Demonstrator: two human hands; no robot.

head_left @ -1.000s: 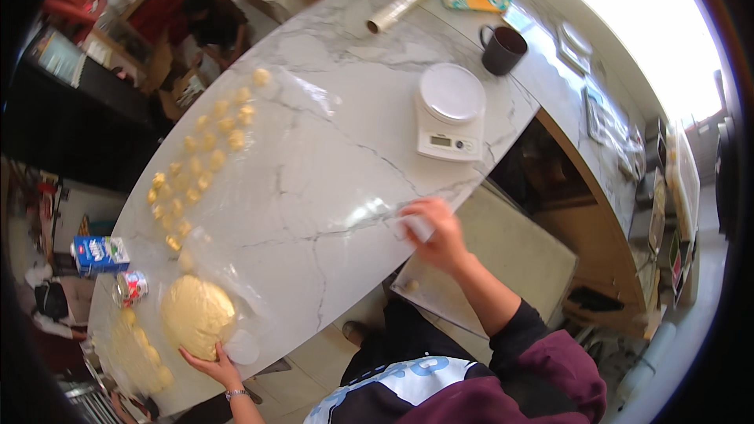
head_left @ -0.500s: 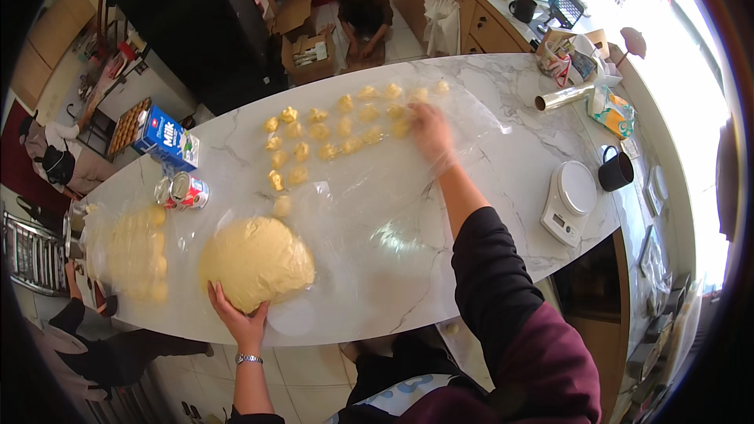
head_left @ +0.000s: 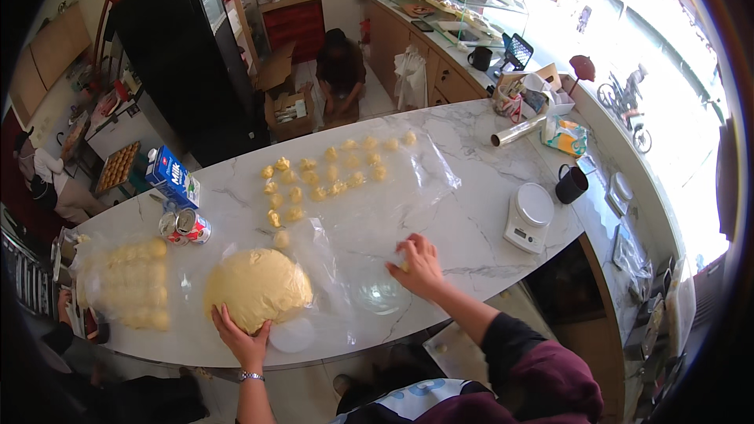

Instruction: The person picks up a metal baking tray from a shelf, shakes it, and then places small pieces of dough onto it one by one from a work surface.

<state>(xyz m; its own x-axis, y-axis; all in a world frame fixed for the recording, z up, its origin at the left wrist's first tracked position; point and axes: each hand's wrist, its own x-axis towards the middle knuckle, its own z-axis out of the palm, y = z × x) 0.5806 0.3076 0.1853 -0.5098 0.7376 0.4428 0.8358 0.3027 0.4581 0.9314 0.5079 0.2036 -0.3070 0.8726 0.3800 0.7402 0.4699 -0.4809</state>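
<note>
We have the big yellow dough mound on the marbled table, close to its near edge. Our left hand lies against the mound's near side, fingers spread and touching it without gripping. Our right hand is to the right of the mound and well apart from it, its fingers curled; we cannot tell whether they pinch anything. Clear plastic spreads out beside the mound's right side, and a pale round disc sits just beside its near right edge.

Touching or almost touching the mound's far side, we see a single dough ball. Beyond that, small dough pieces lie in uneven rows on a plastic sheet. To the left of the mound, rows of dough balls rest under clear film. Two cans stand beyond the mound on its left, with a blue carton behind them.

Well to the mound's right, we find a white kitchen scale with a dark mug near it. Far beyond the mound, a co-worker crouches beside a cardboard box.
</note>
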